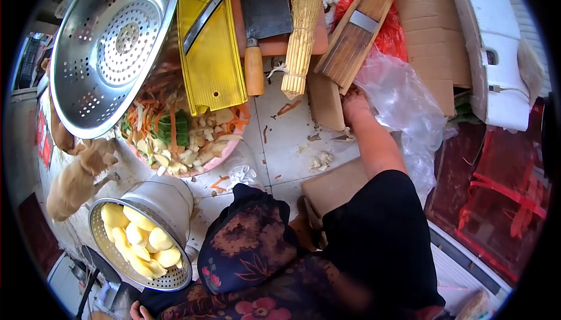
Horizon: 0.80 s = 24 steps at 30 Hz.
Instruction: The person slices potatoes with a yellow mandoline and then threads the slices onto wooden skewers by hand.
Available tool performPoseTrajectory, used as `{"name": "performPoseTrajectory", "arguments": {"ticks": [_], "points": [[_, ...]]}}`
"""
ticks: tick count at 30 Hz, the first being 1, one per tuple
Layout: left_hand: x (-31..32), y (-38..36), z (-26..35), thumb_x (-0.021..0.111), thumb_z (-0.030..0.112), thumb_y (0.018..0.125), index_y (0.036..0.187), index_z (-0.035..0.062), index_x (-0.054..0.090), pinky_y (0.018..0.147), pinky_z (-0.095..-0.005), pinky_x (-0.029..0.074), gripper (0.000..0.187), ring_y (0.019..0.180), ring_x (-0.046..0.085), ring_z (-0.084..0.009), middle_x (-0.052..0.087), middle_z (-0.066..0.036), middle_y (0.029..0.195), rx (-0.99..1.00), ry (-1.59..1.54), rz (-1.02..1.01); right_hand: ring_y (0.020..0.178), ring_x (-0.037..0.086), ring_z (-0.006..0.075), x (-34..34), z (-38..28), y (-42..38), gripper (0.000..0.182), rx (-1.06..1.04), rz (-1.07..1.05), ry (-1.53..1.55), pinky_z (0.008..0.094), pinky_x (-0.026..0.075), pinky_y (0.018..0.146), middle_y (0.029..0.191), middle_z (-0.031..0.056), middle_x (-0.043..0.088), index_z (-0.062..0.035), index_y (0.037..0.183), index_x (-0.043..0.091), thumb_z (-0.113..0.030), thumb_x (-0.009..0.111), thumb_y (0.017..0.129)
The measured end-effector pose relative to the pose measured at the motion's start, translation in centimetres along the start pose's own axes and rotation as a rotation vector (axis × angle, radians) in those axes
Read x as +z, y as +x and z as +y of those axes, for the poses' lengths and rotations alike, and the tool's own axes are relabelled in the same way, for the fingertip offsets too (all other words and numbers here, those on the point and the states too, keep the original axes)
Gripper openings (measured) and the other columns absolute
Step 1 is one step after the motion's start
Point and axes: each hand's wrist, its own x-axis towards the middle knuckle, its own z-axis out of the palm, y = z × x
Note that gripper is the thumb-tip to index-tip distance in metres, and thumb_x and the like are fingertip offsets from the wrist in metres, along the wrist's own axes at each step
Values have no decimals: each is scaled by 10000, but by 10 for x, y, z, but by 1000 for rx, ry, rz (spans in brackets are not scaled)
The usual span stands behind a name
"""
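Observation:
My right hand [354, 107] reaches forward to the lower end of a wooden slicer board [356, 28], beside a brown cardboard piece [325, 103]; its fingers are hidden, so its grip is unclear. Only the fingertips of my left hand [138, 310] show at the bottom edge, below a small steel colander [175, 279] filled with peeled yellow potatoes [140, 239]. A pink basin [201, 167] of vegetable peelings and scraps sits between the two hands. My floral sleeve and dark clothing fill the lower middle.
A large steel colander [111, 45] leans over the basin at upper left. A yellow slicer [210, 45], a cleaver [263, 10] and a bamboo brush [301, 34] lie ahead. Clear plastic bag [403, 98], cardboard [432, 34] and red mesh bags [497, 197] are right. A tan dog [76, 180] stands left.

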Motion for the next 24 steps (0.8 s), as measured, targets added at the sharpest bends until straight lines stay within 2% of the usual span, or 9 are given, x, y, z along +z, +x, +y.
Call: {"name": "performPoseTrajectory", "arguments": {"ticks": [1, 2, 9, 11, 13, 15, 18, 20, 24], "points": [[3, -6, 10, 600, 206, 788, 964, 31, 679, 828, -375, 463, 260, 888, 601, -291, 654, -153, 948, -58, 10, 138, 1245, 436, 230, 3, -1, 2, 457, 46, 21, 55, 389, 288, 1042, 1317, 105, 497, -94, 1290, 475, -179, 503, 841], [3, -6, 8, 600, 206, 788, 964, 31, 679, 828, -375, 463, 260, 888, 601, -291, 654, -153, 948, -60, 13, 137, 1242, 442, 225, 7, -2, 4, 466, 95, 42, 111, 381, 285, 1041, 1285, 109, 531, -74, 1254, 522, -207, 553, 809], [0, -6, 14, 595, 210, 797, 977, 24, 671, 814, -376, 466, 270, 878, 602, -299, 652, -164, 944, -85, 20, 121, 1255, 423, 246, 17, -1, 14, 440, 137, 80, 8, 370, 294, 1036, 1292, 96, 531, -66, 1248, 539, -172, 537, 821], [0, -4, 6, 594, 213, 800, 981, 18, 667, 811, -376, 466, 275, 877, 601, -300, 651, -168, 942, -77, 23, 111, 1265, 408, 243, 37, 3, 25, 420, 129, 279, 46, 374, 280, 1047, 1307, 100, 518, -65, 1221, 559, -172, 538, 816], [-2, 4, -19, 588, 216, 809, 983, 8, 661, 805, -377, 469, 281, 866, 603, -302, 650, -175, 936, 129, -110, -29, 1253, 413, 243, 34, 8, 18, 382, 85, 254, 43, 366, 299, 1034, 1291, 108, 519, -69, 1192, 584, -158, 500, 831], [-2, 3, -25, 584, 217, 814, 984, 6, 660, 807, -377, 468, 281, 869, 602, -301, 649, -176, 940, 100, -90, -36, 1242, 419, 244, 25, 10, 7, 358, 45, 225, 47, 357, 319, 1021, 1275, 116, 521, -74, 1164, 609, -143, 462, 845], [-1, 3, -32, 578, 215, 819, 984, 6, 660, 814, -376, 465, 279, 876, 599, -301, 647, -177, 950, 75, -87, -49, 1163, 500, 251, 16, 17, -9, 326, 84, 99, 63, 366, 360, 996, 1167, 116, 595, -68, 1094, 644, -136, 483, 819], [2, 3, -37, 577, 213, 819, 984, 8, 661, 820, -377, 462, 276, 880, 598, -302, 646, -178, 956, 75, -106, -50, 1060, 573, 268, 17, 24, -13, 292, 53, 121, 59, 379, 414, 950, 1062, 118, 641, -79, 1021, 668, -126, 521, 773], [5, -2, -37, 580, 230, 827, 1023, 9, 644, 842, -377, 455, 302, 909, 591, -305, 638, -187, 986, 82, -126, 24, 998, 597, 283, -7, 31, -50, 246, -10, 244, 115, 378, 460, 891, 1027, 125, 647, -89, 929, 680, -151, 591, 709]]}}
